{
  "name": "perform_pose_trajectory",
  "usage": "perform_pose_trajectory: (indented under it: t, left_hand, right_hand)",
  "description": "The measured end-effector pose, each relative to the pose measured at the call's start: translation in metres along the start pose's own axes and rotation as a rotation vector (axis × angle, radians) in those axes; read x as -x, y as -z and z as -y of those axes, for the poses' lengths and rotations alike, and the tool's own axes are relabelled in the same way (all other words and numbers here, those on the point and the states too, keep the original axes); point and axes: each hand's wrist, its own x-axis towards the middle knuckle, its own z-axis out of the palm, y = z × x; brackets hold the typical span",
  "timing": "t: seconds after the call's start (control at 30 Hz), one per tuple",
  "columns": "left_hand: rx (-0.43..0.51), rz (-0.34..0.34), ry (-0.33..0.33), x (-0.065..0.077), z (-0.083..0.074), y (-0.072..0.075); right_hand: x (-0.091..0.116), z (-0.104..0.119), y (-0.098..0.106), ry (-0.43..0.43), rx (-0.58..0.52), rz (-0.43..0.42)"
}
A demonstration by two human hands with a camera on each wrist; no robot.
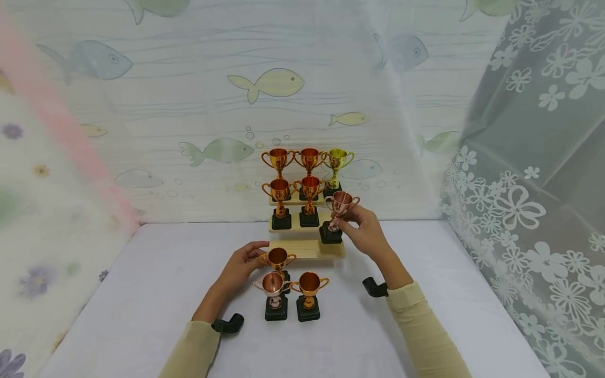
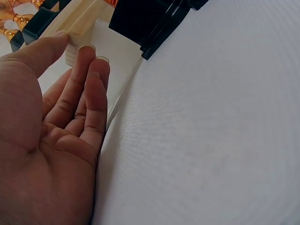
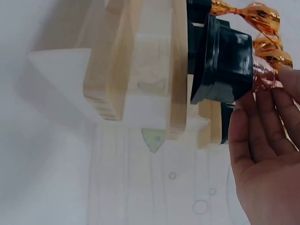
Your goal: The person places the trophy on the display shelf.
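My right hand (image 1: 366, 231) pinches a rose-gold trophy cup (image 1: 341, 202) by its stem. Its black base (image 3: 229, 65) is at the right end of the middle shelf (image 1: 295, 224), slightly tilted; whether it touches the wood I cannot tell. Two orange-copper trophies (image 1: 310, 190) stand to its left on that shelf. My left hand (image 1: 241, 266) is at the left end of the bottom shelf (image 1: 304, 250), its thumb tip touching the wood and the other fingers loosely bent. In front of the stand are a copper trophy (image 1: 277, 256), a pale rose trophy (image 1: 273, 283) and another copper trophy (image 1: 309, 283).
On the top shelf (image 1: 295, 200) stand two copper trophies (image 1: 279, 157) and a shiny gold trophy (image 1: 337, 159). The stepped stand sits on a white tablecloth (image 1: 378, 341). Behind it hangs a fish-print curtain (image 1: 279, 83); flowered lace (image 1: 520, 210) hangs at the right.
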Motion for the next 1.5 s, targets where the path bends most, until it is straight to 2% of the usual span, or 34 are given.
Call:
perform_pose_trajectory:
  t: [0.2, 0.47, 0.63, 1.0, 1.23, 1.5]
  left_hand:
    - [-0.015, -0.006, 0.008, 0.000, -0.001, 0.000]
    - [-0.013, 0.000, 0.008, 0.001, -0.003, 0.000]
    - [-0.013, -0.006, 0.016, 0.001, -0.003, 0.000]
    - [-0.018, -0.007, 0.014, 0.002, -0.004, -0.001]
    - [-0.003, -0.004, 0.018, 0.002, -0.004, -0.001]
    - [0.004, -0.003, 0.016, 0.001, -0.003, -0.001]
  right_hand:
    - [-0.010, -0.001, 0.003, -0.009, 0.014, -0.055]
    - [-0.020, -0.007, -0.001, 0.009, 0.062, -0.073]
    - [-0.024, -0.011, -0.004, 0.008, 0.083, -0.115]
    - [-0.026, -0.013, -0.011, 0.040, -0.003, -0.192]
    - [-0.028, -0.013, -0.013, 0.019, 0.023, -0.215]
    - [-0.029, -0.016, -0.015, 0.067, 0.020, -0.252]
